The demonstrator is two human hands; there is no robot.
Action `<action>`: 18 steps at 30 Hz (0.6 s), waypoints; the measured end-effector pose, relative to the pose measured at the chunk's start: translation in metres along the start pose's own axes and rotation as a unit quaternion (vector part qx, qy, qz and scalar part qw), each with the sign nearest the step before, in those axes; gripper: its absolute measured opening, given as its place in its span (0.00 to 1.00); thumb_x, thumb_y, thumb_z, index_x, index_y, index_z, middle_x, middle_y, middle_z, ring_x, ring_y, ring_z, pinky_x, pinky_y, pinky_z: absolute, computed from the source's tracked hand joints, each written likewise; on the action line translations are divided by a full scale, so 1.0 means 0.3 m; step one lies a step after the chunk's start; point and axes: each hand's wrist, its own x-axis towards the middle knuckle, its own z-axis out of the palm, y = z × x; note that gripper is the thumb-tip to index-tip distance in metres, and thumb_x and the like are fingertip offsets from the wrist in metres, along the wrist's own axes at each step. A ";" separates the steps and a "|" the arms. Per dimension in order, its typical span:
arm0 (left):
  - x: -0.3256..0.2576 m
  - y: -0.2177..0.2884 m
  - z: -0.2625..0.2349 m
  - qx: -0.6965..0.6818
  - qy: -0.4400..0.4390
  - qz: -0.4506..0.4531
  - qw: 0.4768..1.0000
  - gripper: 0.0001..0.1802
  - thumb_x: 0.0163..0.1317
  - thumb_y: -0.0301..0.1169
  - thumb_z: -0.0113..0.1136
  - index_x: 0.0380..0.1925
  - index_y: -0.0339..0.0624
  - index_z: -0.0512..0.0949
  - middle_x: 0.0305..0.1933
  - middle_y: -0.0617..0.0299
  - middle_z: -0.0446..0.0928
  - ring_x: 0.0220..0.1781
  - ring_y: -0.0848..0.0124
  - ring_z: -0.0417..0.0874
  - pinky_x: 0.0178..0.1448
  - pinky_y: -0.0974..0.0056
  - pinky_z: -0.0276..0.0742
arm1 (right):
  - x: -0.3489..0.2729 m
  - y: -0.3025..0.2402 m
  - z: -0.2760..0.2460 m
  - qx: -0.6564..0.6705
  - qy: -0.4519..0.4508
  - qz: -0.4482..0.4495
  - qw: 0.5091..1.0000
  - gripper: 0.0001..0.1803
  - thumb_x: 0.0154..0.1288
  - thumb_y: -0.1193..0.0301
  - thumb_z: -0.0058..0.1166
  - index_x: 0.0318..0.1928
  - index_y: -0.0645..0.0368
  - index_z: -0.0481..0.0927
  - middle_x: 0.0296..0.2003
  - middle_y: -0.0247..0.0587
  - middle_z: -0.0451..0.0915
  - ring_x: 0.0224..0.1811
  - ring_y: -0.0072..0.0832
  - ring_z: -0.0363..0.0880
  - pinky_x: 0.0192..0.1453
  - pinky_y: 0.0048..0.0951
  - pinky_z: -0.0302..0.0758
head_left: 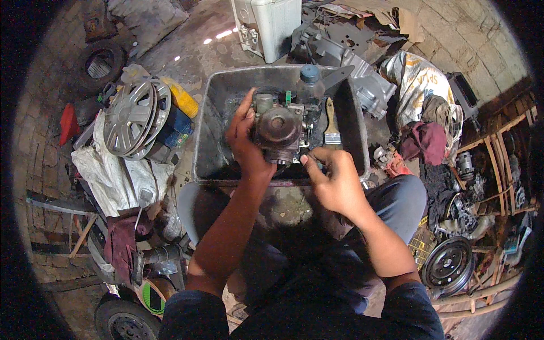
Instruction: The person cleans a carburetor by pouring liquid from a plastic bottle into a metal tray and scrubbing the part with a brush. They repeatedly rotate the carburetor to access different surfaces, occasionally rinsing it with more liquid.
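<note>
My left hand [248, 146] wraps round the left side and underside of a dirty metal carburetor [277, 126], holding it up over a dark grey plastic tub [358, 127]. A round domed cover on the carburetor faces up, and a small green piece stands at its top edge. At its lower right corner, my right hand [335, 180] is closed in a pinch. What lies between those fingertips is too small to make out. Inside the tub, right of the carburetor, are a paintbrush [331, 126] with a wooden handle and a clear bottle [309, 85] with a blue cap.
Silver hubcaps [126, 119] are stacked at the left beside a yellow bottle [182, 102]. Beyond the tub stand a white container [275, 31] and a grey metal housing [362, 85]. A black steel wheel rim [447, 263] and a maroon cloth [425, 141] lie at the right.
</note>
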 end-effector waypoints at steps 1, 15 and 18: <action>-0.003 0.005 0.004 0.001 -0.008 0.003 1.000 0.29 0.71 0.34 0.45 0.70 0.38 0.68 0.60 0.52 0.79 0.54 0.62 0.86 0.61 0.53 0.85 | 0.007 0.009 -0.007 -0.004 -0.018 0.006 1.000 0.15 0.71 0.70 0.57 0.29 0.70 0.79 0.19 0.45 0.73 0.21 0.25 0.66 0.28 0.33 0.64; -0.004 0.014 0.013 0.072 -0.056 0.033 0.995 0.24 0.67 0.29 0.48 0.61 0.31 0.78 0.61 0.51 0.80 0.57 0.65 0.82 0.63 0.61 0.78 | 0.044 0.044 -0.019 0.086 -0.082 0.116 0.986 0.16 0.71 0.70 0.58 0.25 0.67 0.82 0.18 0.32 0.77 0.22 0.18 0.69 0.29 0.29 0.65; 0.000 0.011 -0.001 0.094 -0.037 0.018 0.995 0.26 0.69 0.31 0.46 0.65 0.35 0.74 0.63 0.50 0.77 0.60 0.61 0.83 0.64 0.55 0.80 | 0.032 0.054 0.018 0.119 -0.030 0.103 0.987 0.15 0.71 0.72 0.58 0.26 0.68 0.82 0.19 0.34 0.77 0.25 0.17 0.69 0.30 0.30 0.65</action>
